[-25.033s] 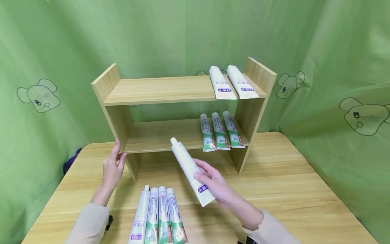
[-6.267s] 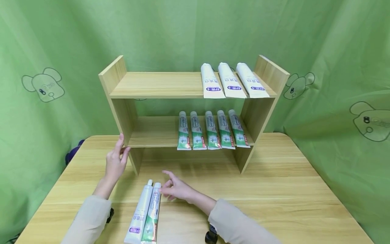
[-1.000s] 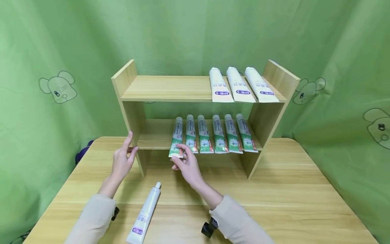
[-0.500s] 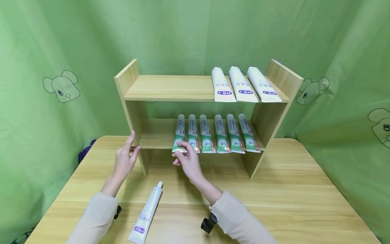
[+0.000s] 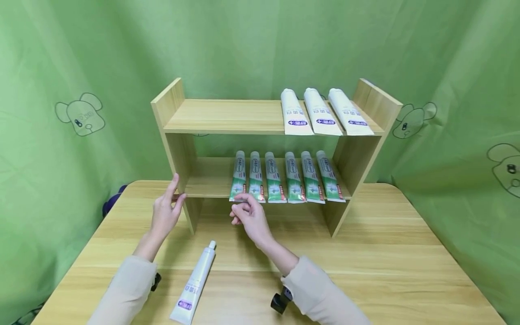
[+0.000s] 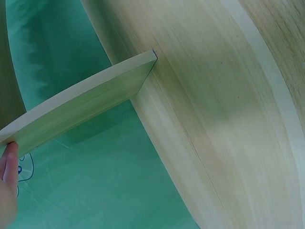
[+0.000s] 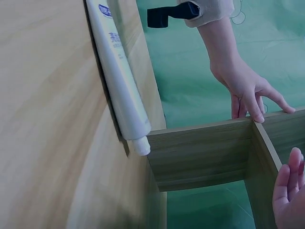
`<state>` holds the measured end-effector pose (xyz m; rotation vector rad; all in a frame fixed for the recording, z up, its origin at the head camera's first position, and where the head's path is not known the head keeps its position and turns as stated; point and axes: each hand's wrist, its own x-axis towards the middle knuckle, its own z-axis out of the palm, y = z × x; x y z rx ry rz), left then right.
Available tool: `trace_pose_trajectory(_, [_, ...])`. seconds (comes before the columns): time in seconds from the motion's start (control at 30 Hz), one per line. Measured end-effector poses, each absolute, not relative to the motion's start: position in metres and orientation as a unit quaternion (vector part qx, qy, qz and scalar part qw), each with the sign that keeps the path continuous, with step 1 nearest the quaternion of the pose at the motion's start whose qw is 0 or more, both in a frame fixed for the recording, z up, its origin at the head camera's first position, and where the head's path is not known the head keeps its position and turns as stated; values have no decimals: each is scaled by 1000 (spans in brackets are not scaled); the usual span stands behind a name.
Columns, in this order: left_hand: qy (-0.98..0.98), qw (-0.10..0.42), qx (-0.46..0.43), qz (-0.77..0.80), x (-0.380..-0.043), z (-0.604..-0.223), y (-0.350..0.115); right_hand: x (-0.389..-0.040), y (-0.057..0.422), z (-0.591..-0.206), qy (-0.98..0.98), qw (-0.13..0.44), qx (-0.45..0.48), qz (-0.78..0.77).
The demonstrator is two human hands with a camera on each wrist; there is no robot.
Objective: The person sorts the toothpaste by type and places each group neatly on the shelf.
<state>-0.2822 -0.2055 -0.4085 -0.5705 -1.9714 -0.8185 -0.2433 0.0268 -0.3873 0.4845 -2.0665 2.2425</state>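
At the left end of the wooden shelf rack (image 5: 227, 126), my left hand (image 5: 165, 212) holds the side panel where the middle board joins it, index finger straight along the panel edge. My right hand (image 5: 252, 221) is just below the end of the leftmost green-and-white toothpaste tube (image 5: 239, 176), fingers loosely bent and holding nothing. Several tubes of that kind lie side by side on the middle board. On the top board lie 3 white toothpaste tubes (image 5: 318, 110). Another white toothpaste tube (image 5: 194, 284) lies on the table; the right wrist view shows its cap.
The rack stands on a wooden table (image 5: 386, 262) before a green curtain (image 5: 243, 49) with printed mouse faces. Bare middle board (image 5: 209, 178) shows left of the green tubes. A purple object (image 5: 113, 201) sits past the table's left edge.
Earlier, green tubes and white tubes moved from table to rack. Within the last second, my right hand pushed the leftmost green tube further in and let go. My left hand stayed at the panel.
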Motion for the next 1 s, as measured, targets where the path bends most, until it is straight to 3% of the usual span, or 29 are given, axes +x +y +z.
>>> trace_pose_trajectory(0.43, [-793, 456, -227, -333, -282, -410, -204, -219, 17, -411, -693, -72, 173, 696])
trace_pose_trajectory(0.67, [-795, 457, -222, -331, -281, -409, -204, -217, 6, -437, -725, -132, 129, 664])
trace_pose_trajectory(1.0, [-795, 457, -228, -327, -282, -410, -205, -217, -7, -460, -730, -176, 90, 655])
